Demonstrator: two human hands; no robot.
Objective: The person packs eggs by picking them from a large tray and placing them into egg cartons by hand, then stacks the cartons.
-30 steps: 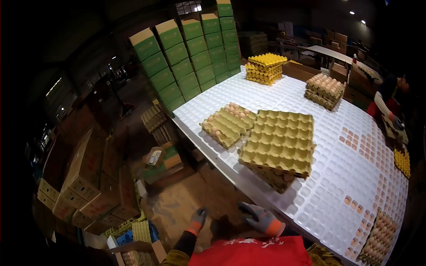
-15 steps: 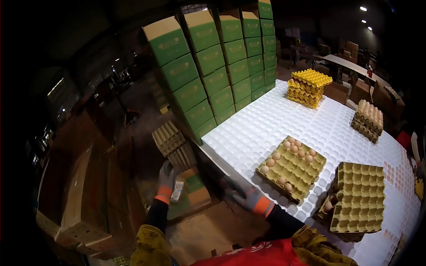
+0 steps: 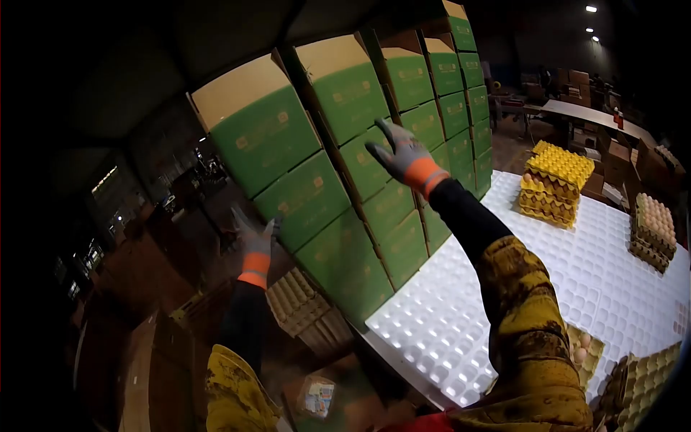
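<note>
Change: both hands are raised to the green boxes; half a second ago they were lower, the right by the table edge. The boxes are now the nearest things to both hands.

Left hand (image 3: 253, 236): gray glove, orange cuff; fingers spread, nothing held. Its thumb side overlaps the edge of a second-tier box (image 3: 306, 198); contact cannot be told.

Right hand (image 3: 412, 157): matching glove, fingers extended and parted, empty. It is in front of the next column, near a box (image 3: 356, 162); contact again unclear.

Boxes: stacked in upright columns at the end of the white table (image 3: 425, 309). Flat green faces, pale print; the top box (image 3: 266, 137) has a smooth tan upper panel. Dark seams part the columns.

Table surface: glossy, with rows of rounded dimples. On it: bumpy yellow trays (image 3: 561, 162), stacked, and rough molded-pulp trays (image 3: 651, 223) topped with smooth pinkish-tan eggs. More ridged pulp trays (image 3: 295, 302) are stacked below the left hand.
</note>
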